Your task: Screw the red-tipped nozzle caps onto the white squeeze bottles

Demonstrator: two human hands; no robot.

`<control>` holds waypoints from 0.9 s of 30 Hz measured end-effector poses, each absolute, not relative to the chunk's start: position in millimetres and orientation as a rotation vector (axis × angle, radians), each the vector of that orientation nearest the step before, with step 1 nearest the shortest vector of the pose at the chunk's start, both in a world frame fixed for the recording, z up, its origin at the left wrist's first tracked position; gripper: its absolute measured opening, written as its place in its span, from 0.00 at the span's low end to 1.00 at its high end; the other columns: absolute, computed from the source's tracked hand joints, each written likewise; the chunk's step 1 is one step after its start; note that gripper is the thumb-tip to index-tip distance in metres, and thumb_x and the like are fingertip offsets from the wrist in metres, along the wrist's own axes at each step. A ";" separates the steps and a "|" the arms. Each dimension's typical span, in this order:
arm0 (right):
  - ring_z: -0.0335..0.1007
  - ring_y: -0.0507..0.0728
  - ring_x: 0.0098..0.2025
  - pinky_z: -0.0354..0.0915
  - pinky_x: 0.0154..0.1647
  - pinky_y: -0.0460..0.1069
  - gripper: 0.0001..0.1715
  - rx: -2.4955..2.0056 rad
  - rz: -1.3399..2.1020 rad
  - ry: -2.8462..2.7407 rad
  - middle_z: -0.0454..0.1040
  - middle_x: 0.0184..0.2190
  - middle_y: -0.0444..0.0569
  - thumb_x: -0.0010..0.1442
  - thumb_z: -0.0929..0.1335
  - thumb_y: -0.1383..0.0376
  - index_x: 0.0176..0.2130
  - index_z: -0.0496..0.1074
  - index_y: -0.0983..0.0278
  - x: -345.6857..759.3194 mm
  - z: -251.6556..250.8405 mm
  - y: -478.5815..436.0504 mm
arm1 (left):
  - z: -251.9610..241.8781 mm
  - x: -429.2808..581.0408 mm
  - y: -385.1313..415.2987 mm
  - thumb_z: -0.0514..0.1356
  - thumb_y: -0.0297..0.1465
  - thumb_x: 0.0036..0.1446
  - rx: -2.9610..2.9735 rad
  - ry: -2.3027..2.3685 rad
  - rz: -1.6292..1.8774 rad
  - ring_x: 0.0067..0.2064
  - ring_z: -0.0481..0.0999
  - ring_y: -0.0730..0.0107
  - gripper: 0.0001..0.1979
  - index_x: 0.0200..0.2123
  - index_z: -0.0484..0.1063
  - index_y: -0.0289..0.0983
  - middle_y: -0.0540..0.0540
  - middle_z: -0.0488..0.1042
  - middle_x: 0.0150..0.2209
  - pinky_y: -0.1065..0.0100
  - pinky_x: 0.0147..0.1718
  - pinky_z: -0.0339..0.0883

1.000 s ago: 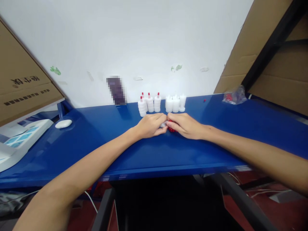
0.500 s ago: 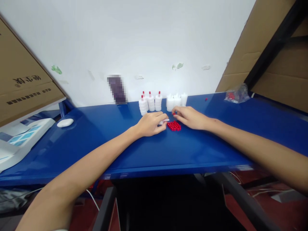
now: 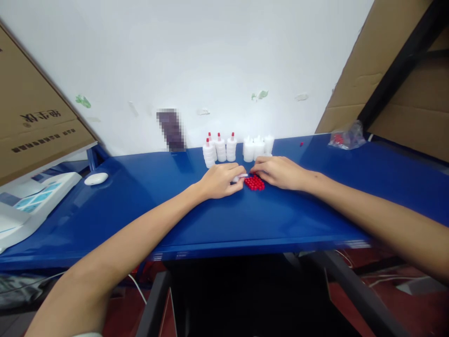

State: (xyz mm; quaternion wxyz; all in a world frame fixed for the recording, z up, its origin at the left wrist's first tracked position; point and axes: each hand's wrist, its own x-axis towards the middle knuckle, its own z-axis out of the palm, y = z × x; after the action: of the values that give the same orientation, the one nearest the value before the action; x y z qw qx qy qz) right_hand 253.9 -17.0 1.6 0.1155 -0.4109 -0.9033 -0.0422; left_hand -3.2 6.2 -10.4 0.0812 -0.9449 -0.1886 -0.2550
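My left hand (image 3: 224, 180) is closed around a white squeeze bottle (image 3: 241, 176), mostly hidden by the fingers, its narrow end pointing right. Facing it, my right hand (image 3: 275, 171) has its thumb and fingers pinched just right of that end. The red cap seen at these fingertips a moment ago is now hidden behind them. Between and below both hands lies a tight cluster of small red caps (image 3: 255, 183). Behind the left hand stand several white bottles with red tips (image 3: 220, 150). Several white bottles without red tips (image 3: 258, 149) stand behind the right hand.
A blue table (image 3: 224, 224) runs along the white wall. One loose red cap (image 3: 301, 144) and a clear plastic bag (image 3: 347, 138) with red pieces lie at the back right. At left are a white oval object (image 3: 96, 179), a white device (image 3: 42, 201) and a cardboard box (image 3: 42, 107).
My right hand's fingertips have come slightly down and left, closer to the bottle's end and the caps. My left hand has stayed almost in place. The red cap has gone from sight.
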 end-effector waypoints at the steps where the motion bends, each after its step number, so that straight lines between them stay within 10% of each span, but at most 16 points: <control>1: 0.75 0.59 0.42 0.63 0.37 0.51 0.20 -1.187 -0.118 -2.645 0.78 0.46 0.53 0.70 0.61 0.68 0.52 0.79 0.61 253.8 1.1 -16.9 | -10.3 -3.3 6.0 0.52 0.34 0.68 -2.826 -0.565 -0.761 0.34 0.74 0.68 0.12 0.42 0.74 0.37 0.47 0.77 0.34 0.68 0.31 0.64; 27: 0.76 0.60 0.44 0.66 0.47 0.55 0.20 -1.133 0.095 -2.518 0.81 0.44 0.51 0.60 0.63 0.73 0.46 0.79 0.61 250.0 2.1 -18.2 | -7.4 -3.5 4.5 0.53 0.35 0.68 -2.863 -0.580 -0.722 0.33 0.73 0.69 0.12 0.42 0.75 0.36 0.47 0.77 0.34 0.69 0.31 0.63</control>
State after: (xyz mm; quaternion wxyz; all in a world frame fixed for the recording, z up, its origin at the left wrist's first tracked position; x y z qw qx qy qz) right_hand 250.0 -18.2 2.1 0.1883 -0.4026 -0.8952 0.0336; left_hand -3.5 4.5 -7.4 0.0662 -0.9494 -0.1923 -0.2394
